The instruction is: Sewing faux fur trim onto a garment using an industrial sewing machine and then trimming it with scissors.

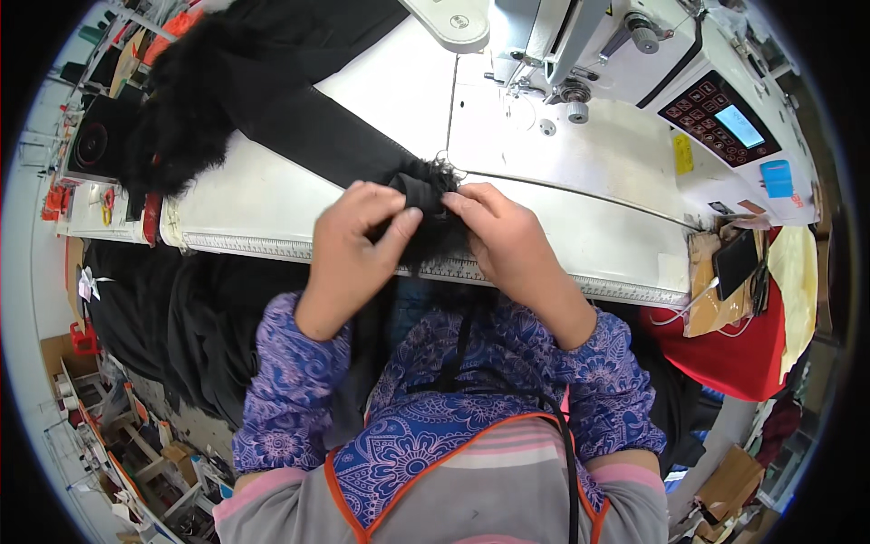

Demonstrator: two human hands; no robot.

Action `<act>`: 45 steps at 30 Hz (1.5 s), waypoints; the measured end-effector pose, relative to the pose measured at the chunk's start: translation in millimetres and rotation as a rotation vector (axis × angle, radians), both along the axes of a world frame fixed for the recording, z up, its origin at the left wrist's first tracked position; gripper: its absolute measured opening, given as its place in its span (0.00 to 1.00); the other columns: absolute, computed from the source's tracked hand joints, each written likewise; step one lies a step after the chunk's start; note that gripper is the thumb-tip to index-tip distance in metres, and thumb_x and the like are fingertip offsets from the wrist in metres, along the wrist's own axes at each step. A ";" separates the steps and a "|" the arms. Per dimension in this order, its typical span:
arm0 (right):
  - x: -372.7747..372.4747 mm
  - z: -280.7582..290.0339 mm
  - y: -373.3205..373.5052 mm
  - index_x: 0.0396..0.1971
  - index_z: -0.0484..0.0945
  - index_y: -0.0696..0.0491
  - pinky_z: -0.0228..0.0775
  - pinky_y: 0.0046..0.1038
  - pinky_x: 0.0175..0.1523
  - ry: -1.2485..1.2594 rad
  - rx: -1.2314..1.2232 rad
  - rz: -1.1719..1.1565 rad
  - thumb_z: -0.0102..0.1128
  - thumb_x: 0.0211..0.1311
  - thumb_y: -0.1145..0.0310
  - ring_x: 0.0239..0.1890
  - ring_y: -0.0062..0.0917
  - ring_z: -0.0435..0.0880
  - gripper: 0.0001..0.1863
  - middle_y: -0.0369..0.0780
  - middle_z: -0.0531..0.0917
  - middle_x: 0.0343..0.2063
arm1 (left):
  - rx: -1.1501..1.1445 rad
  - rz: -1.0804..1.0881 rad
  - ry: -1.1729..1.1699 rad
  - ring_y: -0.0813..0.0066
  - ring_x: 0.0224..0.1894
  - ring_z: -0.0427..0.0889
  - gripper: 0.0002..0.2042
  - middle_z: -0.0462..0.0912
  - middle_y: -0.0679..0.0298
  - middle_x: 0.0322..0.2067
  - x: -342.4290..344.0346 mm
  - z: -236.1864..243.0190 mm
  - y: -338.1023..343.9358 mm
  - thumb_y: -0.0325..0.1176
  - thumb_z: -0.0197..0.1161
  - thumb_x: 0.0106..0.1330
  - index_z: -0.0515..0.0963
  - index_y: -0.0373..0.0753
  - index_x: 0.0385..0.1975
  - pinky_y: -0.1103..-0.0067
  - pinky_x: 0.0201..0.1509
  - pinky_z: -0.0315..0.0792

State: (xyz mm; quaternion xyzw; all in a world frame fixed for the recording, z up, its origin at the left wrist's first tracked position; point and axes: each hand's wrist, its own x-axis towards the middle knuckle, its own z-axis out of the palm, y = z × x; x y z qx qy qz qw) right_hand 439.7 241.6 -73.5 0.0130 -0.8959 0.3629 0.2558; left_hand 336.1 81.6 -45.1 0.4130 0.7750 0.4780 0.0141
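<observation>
- Where the two hands meet at the front edge of the white sewing table [272, 213], a long strip of black fabric with a furry black trim [299, 118] is held by its near end.
- The near end of the strip, a folded black tip with frayed fur [426, 186], is pinched between the left hand [358, 240] and the right hand [507, 240]; both hands are closed narrowly on it, thumbs against forefingers.
- The tip lies directly between the two grips, touching the fingertips of both, so neither hand is clearly nearer.
- From the grip, the strip's long axis runs up and to the left across the table, away from the person's body, and ends in a bulky mass of black fur [181, 118] near the far left corner.
- The rest of the strip lies flat on the table, well apart from the hands; only the tip is lifted.
- A measuring tape strip [272, 247] is fixed along the table's front edge, just below the hands.
- The grey-white industrial sewing machine [634, 63] stands up and to the right of the grip, its needle area [526, 82] near but apart from the held tip.
- A dark phone [736, 263] rests on a red cloth [734, 354] at the right, well apart.
</observation>
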 end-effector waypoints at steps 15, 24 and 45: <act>-10.0 33.5 22.4 0.36 0.79 0.53 0.72 0.29 0.33 -0.008 0.155 0.178 0.63 0.40 0.77 0.30 0.33 0.78 0.17 0.41 0.77 0.27 | -0.301 -0.273 -0.195 0.83 0.22 0.76 0.12 0.83 0.59 0.23 -64.6 43.2 45.7 0.35 0.60 0.61 0.80 0.30 0.33 0.83 0.28 0.70; -13.7 27.1 19.9 0.36 0.80 0.54 0.71 0.23 0.35 -0.081 -0.228 0.030 0.63 0.46 0.79 0.28 0.28 0.79 0.14 0.40 0.81 0.28 | -0.272 -0.395 -0.512 0.91 0.27 0.72 0.12 0.79 0.72 0.26 -73.6 20.9 40.8 0.36 0.55 0.67 0.80 0.31 0.34 0.89 0.30 0.68; -22.0 31.0 27.7 0.36 0.78 0.57 0.74 0.26 0.35 -0.053 -0.054 0.086 0.64 0.47 0.76 0.29 0.30 0.81 0.13 0.42 0.82 0.31 | -0.454 -0.536 -0.005 0.81 0.29 0.79 0.11 0.83 0.61 0.27 -59.4 45.4 40.5 0.25 0.66 0.51 0.80 0.33 0.36 0.83 0.35 0.72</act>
